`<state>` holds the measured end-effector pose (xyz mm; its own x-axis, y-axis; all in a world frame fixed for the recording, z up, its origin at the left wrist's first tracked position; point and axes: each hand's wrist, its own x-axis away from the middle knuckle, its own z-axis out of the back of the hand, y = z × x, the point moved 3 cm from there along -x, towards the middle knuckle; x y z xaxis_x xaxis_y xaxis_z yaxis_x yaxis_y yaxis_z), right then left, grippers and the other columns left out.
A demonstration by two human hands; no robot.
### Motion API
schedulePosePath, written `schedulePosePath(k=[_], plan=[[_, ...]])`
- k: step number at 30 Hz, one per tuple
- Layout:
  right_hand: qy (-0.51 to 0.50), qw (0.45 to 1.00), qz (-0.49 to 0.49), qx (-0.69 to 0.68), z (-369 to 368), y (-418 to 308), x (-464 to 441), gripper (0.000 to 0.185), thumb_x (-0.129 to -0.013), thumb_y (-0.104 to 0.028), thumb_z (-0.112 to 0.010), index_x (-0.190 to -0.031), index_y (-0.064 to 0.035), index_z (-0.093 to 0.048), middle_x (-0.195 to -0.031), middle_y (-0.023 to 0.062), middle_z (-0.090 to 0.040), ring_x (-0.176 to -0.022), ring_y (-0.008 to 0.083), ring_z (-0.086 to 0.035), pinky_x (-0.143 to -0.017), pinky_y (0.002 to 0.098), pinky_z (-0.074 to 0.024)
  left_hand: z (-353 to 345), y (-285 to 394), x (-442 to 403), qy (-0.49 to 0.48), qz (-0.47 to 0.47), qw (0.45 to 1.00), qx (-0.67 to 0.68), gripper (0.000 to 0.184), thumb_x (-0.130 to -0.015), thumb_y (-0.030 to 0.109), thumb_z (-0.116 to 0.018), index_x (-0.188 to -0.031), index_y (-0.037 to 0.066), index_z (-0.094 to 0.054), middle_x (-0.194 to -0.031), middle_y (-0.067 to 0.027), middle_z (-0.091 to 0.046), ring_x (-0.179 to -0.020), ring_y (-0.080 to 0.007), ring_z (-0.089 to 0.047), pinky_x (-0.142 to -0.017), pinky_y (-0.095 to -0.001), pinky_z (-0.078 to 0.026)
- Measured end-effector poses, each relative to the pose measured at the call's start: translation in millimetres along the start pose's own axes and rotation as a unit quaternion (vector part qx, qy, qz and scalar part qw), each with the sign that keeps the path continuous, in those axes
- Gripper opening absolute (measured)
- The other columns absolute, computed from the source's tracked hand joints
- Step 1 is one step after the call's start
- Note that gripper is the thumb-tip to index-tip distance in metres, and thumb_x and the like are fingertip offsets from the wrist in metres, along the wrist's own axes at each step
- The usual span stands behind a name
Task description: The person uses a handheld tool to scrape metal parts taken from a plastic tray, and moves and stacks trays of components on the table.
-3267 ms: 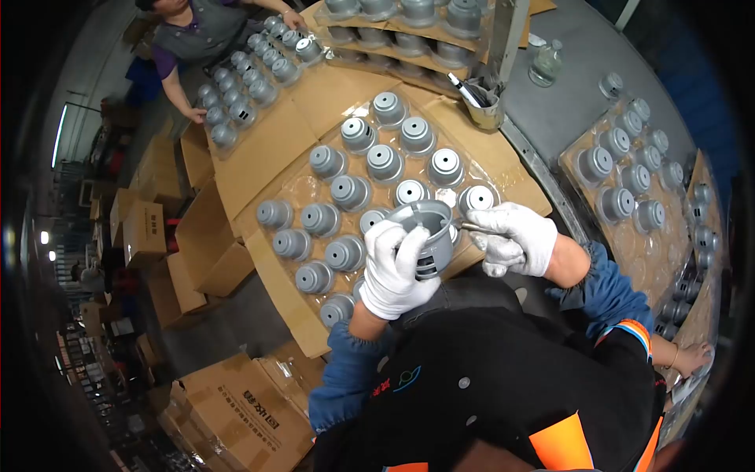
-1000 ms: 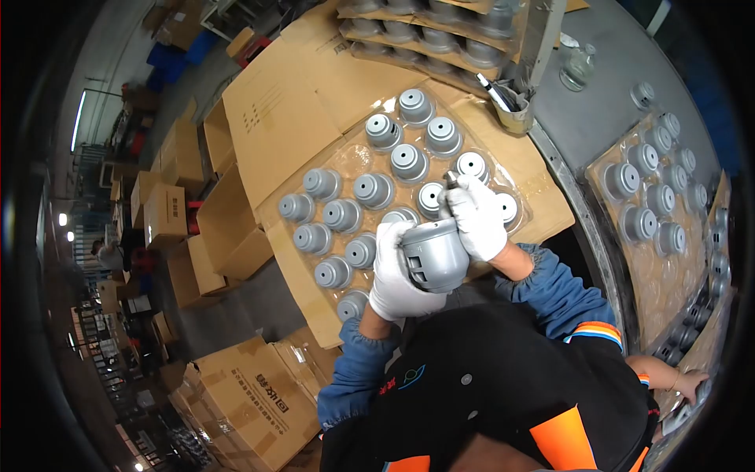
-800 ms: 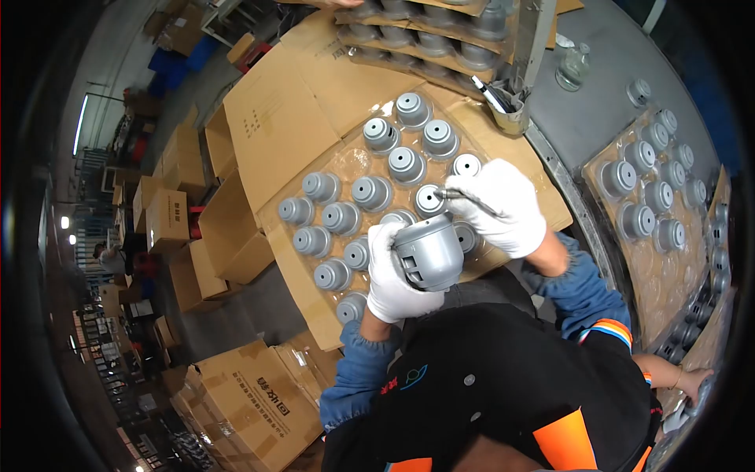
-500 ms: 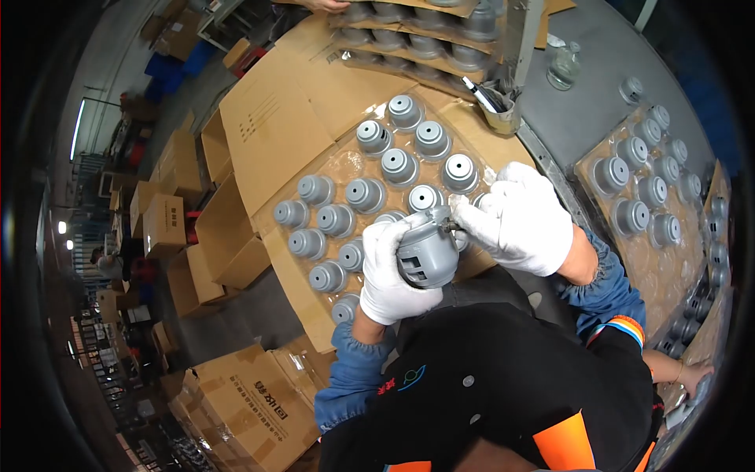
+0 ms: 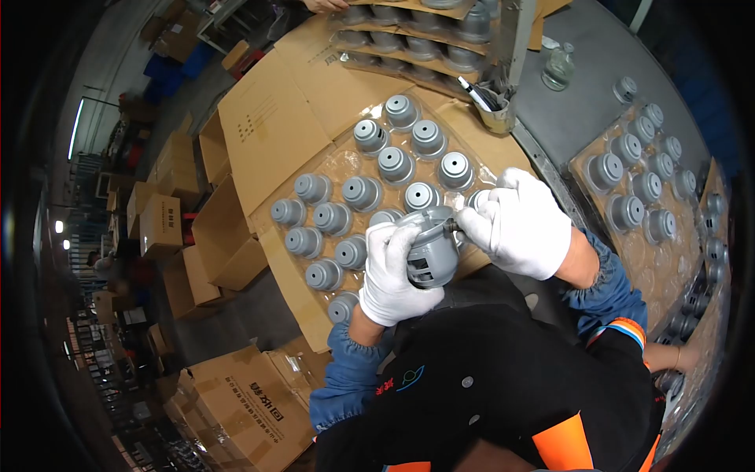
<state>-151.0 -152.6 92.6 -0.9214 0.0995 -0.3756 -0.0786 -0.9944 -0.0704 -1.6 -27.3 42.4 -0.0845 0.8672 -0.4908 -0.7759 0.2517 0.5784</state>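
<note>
Cup [image 5: 435, 263] gripped by our left hand [image 5: 393, 275], right hand [image 5: 525, 226] pinching a tool [image 5: 451, 226] at its rim, we'd best press lightly!

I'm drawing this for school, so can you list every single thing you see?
held cup: 1, grey, centre
small dark piece: 1, dark, at the held cup's rim
tray cups: over a dozen, grey, on the near tray
near tray: 1, clear, centre
flat cardboard: uncertain, brown, under the near tray
tray stack: 1, brown and grey, top
tub: 1, brownish, holding pens
pens: several, white and black
bottle: 1, clear, upper right
side cups: many, grey, right
boxes: several, brown, left
co-workers' hands: 2, bare, top and right
jacket: 1, black-orange, bottom
sleeves: 2, blue, forearms
left hand: 1, white-gloved, centre
right hand: 1, white-gloved, beside it
</note>
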Motion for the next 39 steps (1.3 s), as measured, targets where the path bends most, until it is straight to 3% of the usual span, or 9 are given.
schedulePosePath(k=[9,13,16,19,21,24,29,31,39], plan=[[-0.064,0.956,-0.145,-0.246,-29.3,6.4,11.5,0.032,-0.090,-0.031,-0.052,-0.068,-0.0079,-0.058,-0.055,0.0135,-0.054,-0.055,0.0319,-0.055,-0.056,0.0395,-0.0428,-2.6,-2.4,7.9,0.013,-0.057,0.996,-0.072,0.083,-0.043,0.008,-0.071,-0.121,0.007,-0.043,-0.100,-0.0152,-0.043,-0.090,-0.0341,-0.046,-0.078,-0.0437,-0.042],[-0.127,0.791,-0.287,-0.525,-27.6,8.2,13.4,0.035,-0.092,-0.030,-0.050,-0.071,-0.0040,-0.062,-0.049,0.0148,-0.050,-0.043,0.0290,-0.050,-0.053,0.0393,-0.0449,-7.8,-2.3,10.3,0.013,-0.093,0.988,-0.119,0.076,-0.044,0.008,-0.071,-0.116,0.008,-0.049,-0.098,-0.0126,-0.042,-0.092,-0.0330,-0.045,-0.076,-0.0423,-0.042],[-0.114,0.319,-0.467,-0.816,-50.4,0.9,32.2,0.032,-0.092,-0.026,-0.054,-0.071,-0.0020,-0.058,-0.042,0.0004,-0.038,-0.032,0.0097,-0.031,-0.042,0.0302,-0.0387,-11.7,-4.2,11.1,0.014,-0.101,0.987,-0.123,0.074,-0.044,0.008,-0.072,-0.115,0.008,-0.052,-0.098,-0.0119,-0.042,-0.094,-0.0329,-0.045,-0.077,-0.0416,-0.042],[-0.013,0.418,-0.485,-0.768,-45.8,5.3,39.4,0.031,-0.093,-0.025,-0.052,-0.073,-0.0017,-0.057,-0.041,-0.0001,-0.035,-0.033,0.0112,-0.033,-0.043,0.0293,-0.0373,-14.8,-4.4,10.3,0.014,-0.046,0.997,-0.056,0.075,-0.045,0.008,-0.072,-0.116,0.008,-0.050,-0.101,-0.0134,-0.043,-0.096,-0.0346,-0.045,-0.080,-0.0424,-0.043],[0.065,0.772,-0.431,-0.463,-36.3,17.5,37.3,0.027,-0.093,-0.025,-0.050,-0.080,-0.0029,-0.058,-0.060,0.0094,-0.053,-0.053,0.0210,-0.052,-0.056,0.0320,-0.0445,-21.2,-3.8,11.0,0.008,0.015,1.000,0.012,0.075,-0.046,0.009,-0.072,-0.117,0.008,-0.048,-0.102,-0.0143,-0.044,-0.097,-0.0357,-0.045,-0.082,-0.0427,-0.043],[0.231,0.911,-0.287,-0.184,-38.8,-7.8,20.5,0.016,-0.085,-0.018,-0.055,-0.087,-0.0035,-0.061,-0.077,0.0151,-0.061,-0.071,0.0332,-0.060,-0.066,0.0384,-0.0480,-38.8,-0.2,5.2,-0.070,0.038,0.997,0.020,0.077,-0.046,0.010,-0.072,-0.118,0.004,-0.044,-0.102,-0.0188,-0.044,-0.096,-0.0384,-0.047,-0.081,-0.0436,-0.043],[0.271,0.850,-0.392,-0.222,-83.7,5.9,15.0,0.016,-0.084,-0.021,-0.057,-0.082,-0.0061,-0.062,-0.067,0.0136,-0.060,-0.062,0.0312,-0.059,-0.061,0.0414,-0.0458,-39.5,-6.3,3.9,-0.024,-0.044,0.999,0.014,0.076,-0.046,0.011,-0.073,-0.115,0.002,-0.042,-0.102,-0.0160,-0.046,-0.094,-0.0324,-0.050,-0.080,-0.0425,-0.045],[0.125,0.941,-0.311,0.053,-111.2,33.6,30.1,0.015,-0.085,-0.022,-0.058,-0.079,-0.0089,-0.062,-0.062,0.0120,-0.059,-0.060,0.0311,-0.057,-0.059,0.0423,-0.0436,-25.4,-37.6,13.3,0.034,0.139,0.972,0.188,0.080,-0.047,0.013,-0.075,-0.119,0.003,-0.039,-0.109,-0.0138,-0.049,-0.098,-0.0246,-0.053,-0.085,-0.0384,-0.046],[0.120,0.904,-0.409,0.014,-148.4,47.0,69.5,0.016,-0.085,-0.022,-0.059,-0.087,-0.0063,-0.062,-0.069,0.0146,-0.058,-0.069,0.0337,-0.054,-0.064,0.0440,-0.0436,23.4,-291.4,-46.8,0.090,0.485,0.792,0.361,0.065,-0.060,-0.001,-0.066,-0.122,-0.002,-0.046,-0.100,-0.0133,-0.061,-0.084,-0.0231,-0.064,-0.064,-0.0358,-0.057]])
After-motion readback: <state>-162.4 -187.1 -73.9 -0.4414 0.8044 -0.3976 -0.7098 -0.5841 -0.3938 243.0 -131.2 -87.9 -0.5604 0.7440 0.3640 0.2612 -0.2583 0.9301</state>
